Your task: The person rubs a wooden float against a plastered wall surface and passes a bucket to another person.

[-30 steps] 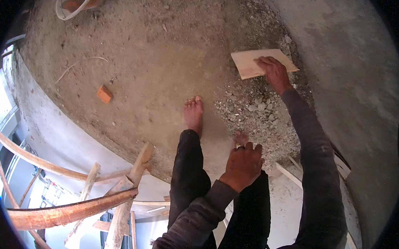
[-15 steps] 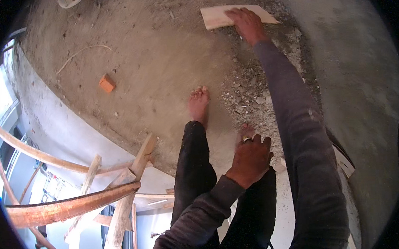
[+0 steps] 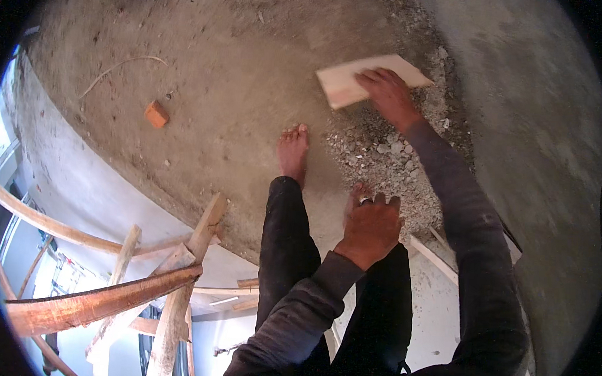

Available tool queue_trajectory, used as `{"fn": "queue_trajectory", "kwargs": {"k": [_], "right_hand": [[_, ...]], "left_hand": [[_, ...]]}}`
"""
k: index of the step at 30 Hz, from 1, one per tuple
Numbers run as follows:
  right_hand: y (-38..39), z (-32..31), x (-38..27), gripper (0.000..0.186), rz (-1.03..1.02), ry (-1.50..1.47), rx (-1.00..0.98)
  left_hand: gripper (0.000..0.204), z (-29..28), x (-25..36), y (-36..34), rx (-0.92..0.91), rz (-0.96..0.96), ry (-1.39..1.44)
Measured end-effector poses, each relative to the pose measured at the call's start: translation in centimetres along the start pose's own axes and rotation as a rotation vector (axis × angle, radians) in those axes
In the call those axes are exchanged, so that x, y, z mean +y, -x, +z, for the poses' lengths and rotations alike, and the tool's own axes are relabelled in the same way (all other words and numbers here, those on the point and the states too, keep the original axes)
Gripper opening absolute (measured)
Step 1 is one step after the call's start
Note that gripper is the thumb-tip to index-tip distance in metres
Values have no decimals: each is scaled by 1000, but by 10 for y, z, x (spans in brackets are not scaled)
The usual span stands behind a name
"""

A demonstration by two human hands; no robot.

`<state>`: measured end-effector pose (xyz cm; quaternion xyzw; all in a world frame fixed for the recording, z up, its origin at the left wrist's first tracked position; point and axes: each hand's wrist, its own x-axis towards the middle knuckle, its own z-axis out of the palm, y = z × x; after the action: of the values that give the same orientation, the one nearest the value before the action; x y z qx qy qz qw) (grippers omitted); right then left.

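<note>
Gripping the near long edge of a pale flat board with the right hand, fingers laid across the upper face. Holding the left hand curled, back upward, over the right leg, well apart from the other; unable to tell of any object beneath the palm. Locating the board by the far part of the grey rubble; unable to confirm ground contact. Judging it light, stiff, hardly slippery, liable to chip at the pointed end; best held mid-edge. Noting farther out an orange brick piece. Finding no legible brand, label or writing.
</note>
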<state>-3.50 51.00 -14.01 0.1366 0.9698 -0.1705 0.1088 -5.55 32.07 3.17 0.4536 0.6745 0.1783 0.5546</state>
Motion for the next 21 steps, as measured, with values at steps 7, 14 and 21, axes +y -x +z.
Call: {"fn": "queue_trajectory", "kwargs": {"k": [7,14,21], "right_hand": [[-6,53,-23,35,-19,228,19],[152,48,-22,39,203,-90,-12],[228,37,77,39,791,-96,358]], "left_hand": [[49,-3,2,-5,-87,-24,5],[43,12,0,-4,-85,35,-12],[33,33,-3,5,-241,16,-62]]}}
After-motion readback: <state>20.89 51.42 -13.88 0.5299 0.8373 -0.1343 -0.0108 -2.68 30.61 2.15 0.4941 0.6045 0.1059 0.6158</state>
